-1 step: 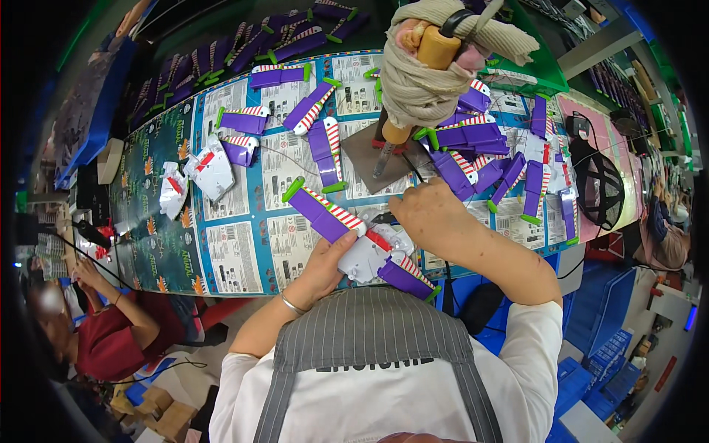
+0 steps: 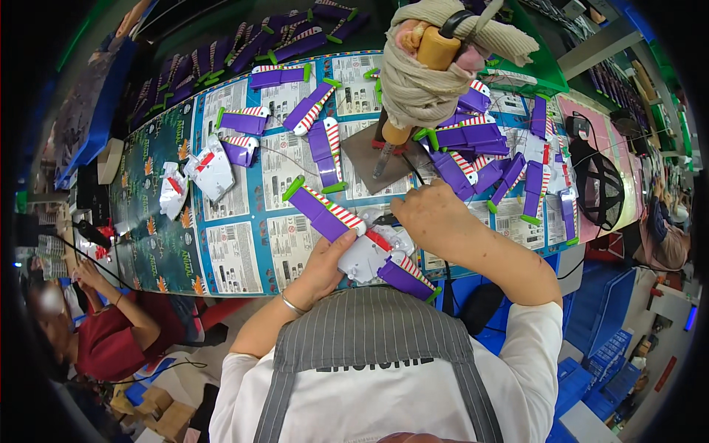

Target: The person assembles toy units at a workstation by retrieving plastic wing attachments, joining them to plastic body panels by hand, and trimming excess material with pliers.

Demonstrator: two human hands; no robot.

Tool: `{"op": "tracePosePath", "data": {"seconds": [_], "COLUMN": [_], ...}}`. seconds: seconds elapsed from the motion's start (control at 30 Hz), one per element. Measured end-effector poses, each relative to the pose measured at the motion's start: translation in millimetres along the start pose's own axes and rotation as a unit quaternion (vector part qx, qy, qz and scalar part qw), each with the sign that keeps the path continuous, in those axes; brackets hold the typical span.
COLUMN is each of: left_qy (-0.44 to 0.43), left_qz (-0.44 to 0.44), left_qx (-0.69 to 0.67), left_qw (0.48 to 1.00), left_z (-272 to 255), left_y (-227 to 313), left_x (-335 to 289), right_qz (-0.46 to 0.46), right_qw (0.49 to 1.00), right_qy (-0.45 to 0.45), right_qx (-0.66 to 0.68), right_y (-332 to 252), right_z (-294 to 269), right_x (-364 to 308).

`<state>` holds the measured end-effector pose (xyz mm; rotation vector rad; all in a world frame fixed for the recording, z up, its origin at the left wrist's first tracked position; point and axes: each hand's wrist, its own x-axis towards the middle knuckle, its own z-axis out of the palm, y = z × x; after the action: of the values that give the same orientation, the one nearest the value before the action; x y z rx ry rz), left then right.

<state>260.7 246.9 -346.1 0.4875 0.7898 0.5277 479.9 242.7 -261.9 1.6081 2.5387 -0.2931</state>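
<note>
At centre frame, the left hand, fingers pinched on the white shell by its left edge, should brace it while the right hand, fingers closed around a dark tool, works clear of the purple wings.

The shell is smooth, glossy white plastic; its wings are smooth purple plastic. Beyond lie a dull metal plate and rough, matt cloth. The left bracelet is shiny metal, the near apron matt striped cloth, the right bin smooth blue plastic.
</note>
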Motion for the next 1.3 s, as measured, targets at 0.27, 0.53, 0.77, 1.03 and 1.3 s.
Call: {"op": "tracePosePath", "data": {"seconds": [0.27,0.53,0.77,1.03,1.3], "left_qy": [0.015,0.016,0.023,0.022,0.027], "left_qz": [0.003,-0.016,0.003,0.009,0.01], "left_qx": [-0.098,-0.126,-0.11,-0.119,-0.11], "left_qw": [0.995,0.992,0.994,0.993,0.994], "left_z": [12.0,26.5,28.6,30.2,33.1], "left_y": [17.3,41.1,42.1,41.5,39.6], "left_x": [23.7,40.6,40.6,37.4,34.8], "right_qz": [0.044,0.113,0.123,0.114,0.117], "right_qw": [0.994,0.98,0.974,0.974,0.975], "right_qy": [0.036,-0.006,-0.039,-0.034,-0.022], "right_qx": [0.089,0.165,0.186,0.193,0.189], "right_y": [25.9,44.0,45.7,45.2,46.2], "right_z": [30.3,35.1,33.2,36.5,41.2], "right_x": [8.4,14.6,17.2,18.1,16.6]}}
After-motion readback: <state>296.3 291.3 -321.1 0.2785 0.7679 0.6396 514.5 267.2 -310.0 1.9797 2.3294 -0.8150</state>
